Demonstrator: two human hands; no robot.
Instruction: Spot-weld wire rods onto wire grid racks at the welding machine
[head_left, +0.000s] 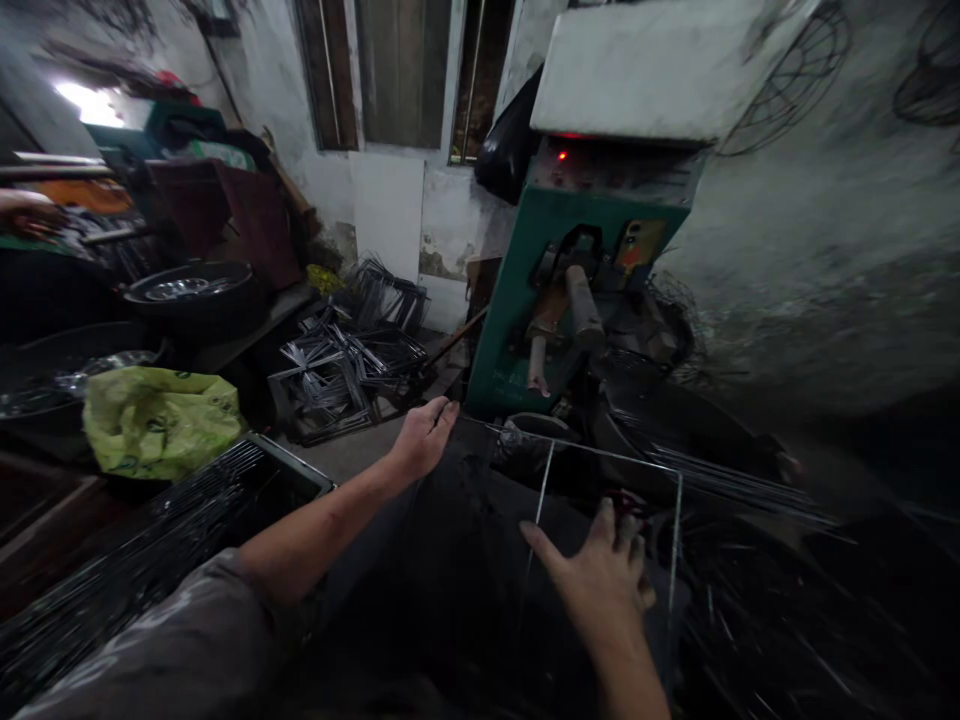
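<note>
My left hand point(424, 440) is closed in a pinch, at the left end of a thin metal wire frame point(546, 483). The frame has one long wire running right from that hand and two cross wires coming down toward me. My right hand point(600, 572) is spread over the frame between those cross wires, palm down, with nothing seen in it. Whether its fingers touch the wire I cannot tell. Beyond the hands stands a green machine point(499, 290) with thick cylindrical arms point(583, 305) and a small red light point(562, 156).
At left are a box of metal rods point(217, 490), a yellow-green sack point(161, 420) and a dark basin point(187, 285). Wire frames point(337, 360) lie piled on the floor. Long rods point(735, 480) lie at right. Another person's hand point(30, 212) shows at far left.
</note>
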